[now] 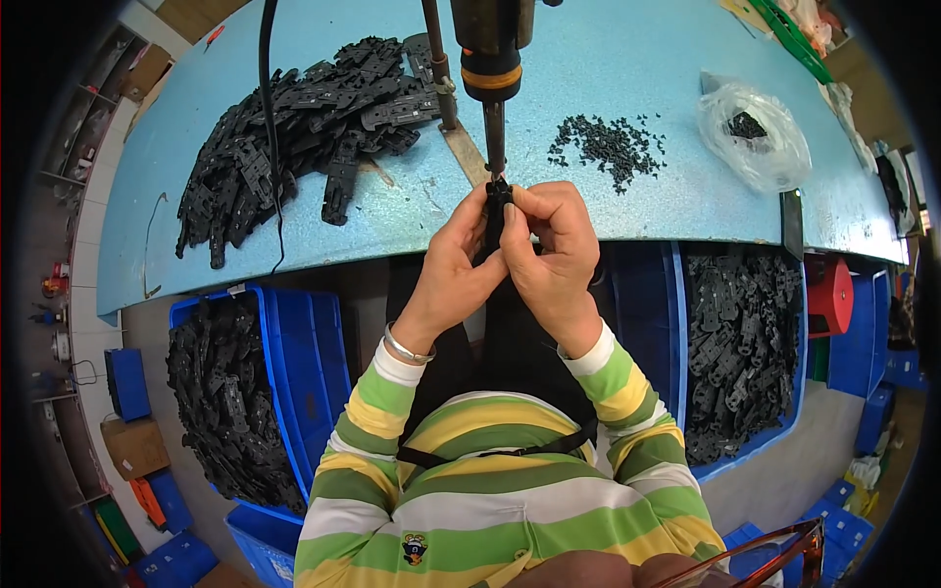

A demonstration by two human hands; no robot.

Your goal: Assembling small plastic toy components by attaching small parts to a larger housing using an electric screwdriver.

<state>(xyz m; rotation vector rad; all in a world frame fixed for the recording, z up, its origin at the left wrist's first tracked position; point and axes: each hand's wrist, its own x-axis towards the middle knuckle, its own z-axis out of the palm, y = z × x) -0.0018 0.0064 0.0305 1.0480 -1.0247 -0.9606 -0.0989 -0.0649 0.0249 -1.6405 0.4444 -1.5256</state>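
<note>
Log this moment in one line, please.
left grip: on black part | right grip: on same part | driver: tip at part, contact unclear | blue table: flat black pile left, small black pieces right

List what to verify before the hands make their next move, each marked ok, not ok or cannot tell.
1. Black part held by both hands: ok; the left hand and right hand pinch it.
2. Hanging tool above the part: ok.
3. Tool tip seated on the part: cannot tell; the contact is too small to make out.
4. Fingers well away from the tip: not ok; they are close beside it.
5. Cord apart from the hands: ok; it hangs to their left.
</note>
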